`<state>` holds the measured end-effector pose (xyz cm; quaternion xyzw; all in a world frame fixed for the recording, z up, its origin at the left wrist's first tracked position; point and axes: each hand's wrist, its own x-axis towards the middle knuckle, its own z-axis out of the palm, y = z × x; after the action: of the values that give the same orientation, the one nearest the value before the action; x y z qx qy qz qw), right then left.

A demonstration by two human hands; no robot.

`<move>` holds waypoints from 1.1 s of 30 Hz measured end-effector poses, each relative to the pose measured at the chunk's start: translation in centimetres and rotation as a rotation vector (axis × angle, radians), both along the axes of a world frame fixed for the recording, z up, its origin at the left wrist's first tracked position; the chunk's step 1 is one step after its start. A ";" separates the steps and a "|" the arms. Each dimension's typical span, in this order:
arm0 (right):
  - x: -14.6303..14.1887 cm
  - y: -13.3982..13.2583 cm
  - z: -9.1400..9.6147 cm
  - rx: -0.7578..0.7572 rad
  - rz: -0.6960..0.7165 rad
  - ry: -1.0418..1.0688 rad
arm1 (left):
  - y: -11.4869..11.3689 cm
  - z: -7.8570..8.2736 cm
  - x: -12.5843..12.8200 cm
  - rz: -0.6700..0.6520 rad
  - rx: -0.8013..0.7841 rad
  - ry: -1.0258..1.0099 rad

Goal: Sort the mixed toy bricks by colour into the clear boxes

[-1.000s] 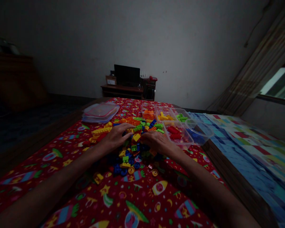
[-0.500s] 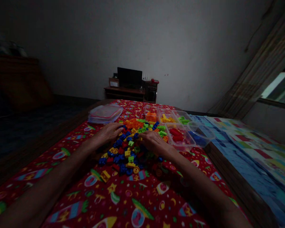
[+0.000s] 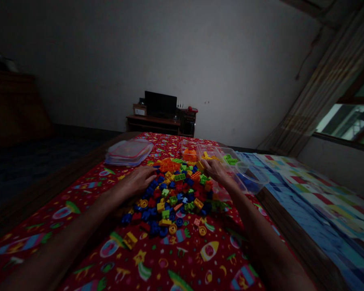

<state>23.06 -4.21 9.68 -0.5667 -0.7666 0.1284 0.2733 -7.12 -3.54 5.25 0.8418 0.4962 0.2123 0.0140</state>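
Note:
A heap of mixed toy building bricks [image 3: 165,192] in blue, red, yellow, green and orange is spread over the red patterned cloth [image 3: 157,266]. My right hand [image 3: 214,169] is raised at the heap's far right side, its fingers pinching a yellow brick [image 3: 199,165] close to the clear bins. Fingers stretched forward, my left hand [image 3: 141,178] lies against the heap's left edge beside the orange bricks [image 3: 169,165]; its fingertips partly hide blue pieces. Behind the right hand, a clear bin holds yellow bricks [image 3: 208,156]. The right wrist and forearm cover most of the bin in front.
Orange bricks [image 3: 189,154] and green bricks [image 3: 231,160] sit in other clear compartments. A round clear tub [image 3: 262,178] with blue bricks stands at the right. Stacked clear lids [image 3: 129,153] lie back left. A patchwork-covered bed [image 3: 318,190] adjoins the table's right side.
My right hand has risen from the heap and moved right and away from me, now with a yellow brick in its fingers. My left hand stays at the heap's left edge.

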 end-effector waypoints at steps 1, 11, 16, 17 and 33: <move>0.4 0.6 0.1 -0.026 -0.014 -0.008 | -0.1 0.0 0.0 0.007 0.008 -0.013; 6.1 7.9 2.0 -0.030 -0.342 -0.137 | 1.0 -2.5 -0.5 -0.007 0.135 -0.130; 4.1 5.6 2.2 0.189 -0.319 -0.247 | 0.5 -2.4 -0.3 -0.035 0.157 -0.169; 2.9 4.8 2.1 0.227 -0.257 -0.246 | 0.4 -2.2 -0.3 -0.043 0.159 -0.178; -5.8 1.3 -2.7 0.280 0.242 -0.288 | -0.2 -1.3 1.1 -0.058 0.172 -0.220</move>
<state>17.28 -2.89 6.94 -0.4398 -0.8703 -0.0296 0.2196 -6.01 -3.79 3.92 0.8254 0.4472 0.3445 0.0021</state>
